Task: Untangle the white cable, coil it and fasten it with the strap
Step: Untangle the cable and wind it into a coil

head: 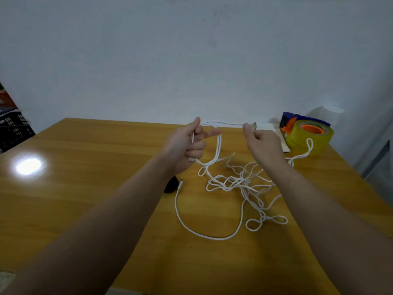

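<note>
A pale, matte wall [191, 50] closes off the far side. Your bench [85, 199] is smooth, glossy yellow-brown wood with a bright patch of glare at the left. Its far edge meets the wall, and its left and right edges slant away from you. The widest bare stretch lies on the left.

Both your forearms reach in from below. Your left hand [187, 145] has its fingers curled round the white cable [238, 182], gripping a plug end and one hanging loop, thumb up and forefinger pointing out. Your right hand [262, 143] pinches the same cable between thumb and fingertips, and a short run stretches taut between the two hands, above the bench.

The rest of the cable is thin, round and limp. It lies in a loose knot of crossing loops on the bench below your right hand, with one long bend sweeping toward you and a stray loop reaching up against the tape.

That roll of tape [310, 137], translucent yellow on an orange core, sits in a blue dispenser at the far right corner, beside a flat white box [274, 129] that your right hand partly hides.

A black slatted crate [14, 128] stands off the left edge.

The strap [171, 186], small, dark and soft-looking, lies just under your left wrist, touching the cable's free plug.
</note>
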`<state>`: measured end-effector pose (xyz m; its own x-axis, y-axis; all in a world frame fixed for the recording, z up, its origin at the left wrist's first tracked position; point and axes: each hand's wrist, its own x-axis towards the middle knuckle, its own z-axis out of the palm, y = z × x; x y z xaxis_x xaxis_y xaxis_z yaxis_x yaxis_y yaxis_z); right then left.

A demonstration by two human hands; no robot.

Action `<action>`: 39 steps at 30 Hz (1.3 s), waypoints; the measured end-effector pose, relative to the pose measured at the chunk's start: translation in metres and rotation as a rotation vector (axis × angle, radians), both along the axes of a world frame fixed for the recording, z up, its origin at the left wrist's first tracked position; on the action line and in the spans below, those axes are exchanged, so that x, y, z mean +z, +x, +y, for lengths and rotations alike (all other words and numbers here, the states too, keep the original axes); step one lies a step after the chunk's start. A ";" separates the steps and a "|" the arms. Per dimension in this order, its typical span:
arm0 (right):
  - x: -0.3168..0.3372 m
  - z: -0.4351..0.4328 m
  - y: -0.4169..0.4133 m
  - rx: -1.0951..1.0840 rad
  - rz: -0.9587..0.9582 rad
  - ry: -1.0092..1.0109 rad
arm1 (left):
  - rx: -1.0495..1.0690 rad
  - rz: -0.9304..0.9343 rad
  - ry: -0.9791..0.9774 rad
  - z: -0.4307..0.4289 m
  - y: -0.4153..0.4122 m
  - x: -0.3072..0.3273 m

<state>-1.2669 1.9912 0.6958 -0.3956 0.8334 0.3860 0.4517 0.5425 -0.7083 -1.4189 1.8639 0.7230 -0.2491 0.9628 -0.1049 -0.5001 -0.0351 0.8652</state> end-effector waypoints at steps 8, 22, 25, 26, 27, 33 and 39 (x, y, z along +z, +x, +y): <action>-0.011 -0.004 0.007 0.363 -0.511 -0.055 | 0.127 -0.101 0.184 -0.002 -0.003 0.009; -0.029 -0.044 -0.002 0.556 -0.868 0.366 | 0.169 -0.022 0.118 -0.015 -0.007 -0.020; -0.020 -0.051 -0.003 0.621 -0.835 0.441 | 0.177 0.035 0.107 -0.009 -0.003 -0.024; -0.016 -0.053 -0.003 0.612 -0.819 0.468 | 0.190 0.066 0.106 -0.007 -0.003 -0.025; -0.011 -0.056 -0.002 0.597 -0.788 0.496 | 0.199 0.101 0.102 -0.006 -0.001 -0.025; 0.011 -0.058 0.002 0.556 -0.561 0.572 | 0.074 0.375 0.043 0.001 0.010 -0.040; -0.006 -0.048 -0.005 0.597 -0.551 0.458 | -0.044 0.478 -0.021 -0.007 0.012 -0.062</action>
<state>-1.2719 1.9433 0.6895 -0.9348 0.2454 0.2570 0.2163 0.9668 -0.1363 -1.4064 1.8565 0.6611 -0.2328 0.9725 -0.0086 -0.0465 -0.0023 0.9989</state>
